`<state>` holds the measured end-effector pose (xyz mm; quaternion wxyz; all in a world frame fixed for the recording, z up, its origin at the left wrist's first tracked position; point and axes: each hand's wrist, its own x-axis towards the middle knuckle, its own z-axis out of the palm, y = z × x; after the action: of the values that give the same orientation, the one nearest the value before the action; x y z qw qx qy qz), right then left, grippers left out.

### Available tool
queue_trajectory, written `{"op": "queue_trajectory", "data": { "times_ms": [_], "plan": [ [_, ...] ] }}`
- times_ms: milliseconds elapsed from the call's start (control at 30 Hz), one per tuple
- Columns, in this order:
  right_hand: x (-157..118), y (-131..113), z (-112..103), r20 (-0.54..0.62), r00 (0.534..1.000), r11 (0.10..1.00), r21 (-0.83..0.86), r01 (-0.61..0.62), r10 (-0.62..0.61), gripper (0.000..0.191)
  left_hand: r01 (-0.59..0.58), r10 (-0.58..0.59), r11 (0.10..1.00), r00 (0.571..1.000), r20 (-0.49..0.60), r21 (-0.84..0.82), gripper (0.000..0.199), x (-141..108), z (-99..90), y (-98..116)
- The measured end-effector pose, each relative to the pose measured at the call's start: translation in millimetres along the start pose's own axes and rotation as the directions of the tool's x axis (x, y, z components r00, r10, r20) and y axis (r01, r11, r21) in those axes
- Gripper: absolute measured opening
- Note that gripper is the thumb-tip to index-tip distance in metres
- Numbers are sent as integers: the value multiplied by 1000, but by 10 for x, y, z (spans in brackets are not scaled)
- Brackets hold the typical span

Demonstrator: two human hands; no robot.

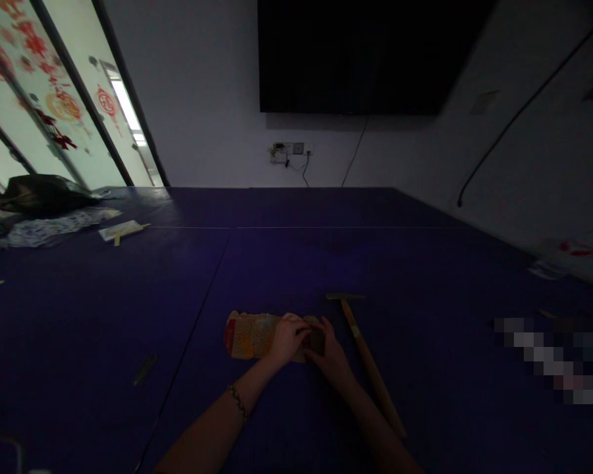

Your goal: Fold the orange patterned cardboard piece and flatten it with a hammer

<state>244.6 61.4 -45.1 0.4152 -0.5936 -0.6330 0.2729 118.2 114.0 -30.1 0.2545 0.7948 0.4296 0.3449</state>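
A long, flat, sole-shaped piece lies on the purple table, tan with many small dots and a red patch at its rounded left end. My left hand rests over its right part, fingers bent in a pinch; what they hold is hidden. Around a dark rounded piece at the right end, my right hand curls its thumb and fingers. Whether this dark piece belongs to the tan one I cannot tell. Just right of my right hand lies a hammer with a narrow metal head and a wooden handle.
Several thin dark metal sticks lie left on the purple table. Further back left are a black bag, papers and a white packet with yellow strips. A black screen hangs on the wall.
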Motion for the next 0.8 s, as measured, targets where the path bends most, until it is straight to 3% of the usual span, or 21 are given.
{"op": "queue_trajectory", "data": {
  "times_ms": [167,233,300,367,467,533,667,800],
  "plan": [
    [27,-84,-39,2,999,999,-34,32,-32,68,-15,15,1000,1000,7,13,9,-6,5,4],
    [32,-117,-172,-65,997,991,-127,33,-42,57,-19,19,999,1000,8,34,9,-8,4,12],
    [1,-123,-382,-192,981,952,-302,-51,-8,40,-21,20,999,1000,5,48,8,-10,4,22],
    [-75,-101,-616,-241,966,845,-494,-206,94,28,-23,23,999,1000,3,48,8,-13,5,30],
    [-204,-45,-872,-180,921,687,-620,-378,344,22,-27,27,999,1000,7,47,9,-15,5,36],
    [-230,-12,-950,-143,889,691,-580,-432,436,17,-28,28,998,1000,12,53,9,-14,3,35],
    [-80,18,-1038,-34,847,807,-286,-516,530,7,-38,37,998,999,19,55,10,-3,3,23],
    [42,-98,-1140,106,859,861,37,-507,502,11,-42,41,998,999,13,55,10,4,14,12]
  ]
}}
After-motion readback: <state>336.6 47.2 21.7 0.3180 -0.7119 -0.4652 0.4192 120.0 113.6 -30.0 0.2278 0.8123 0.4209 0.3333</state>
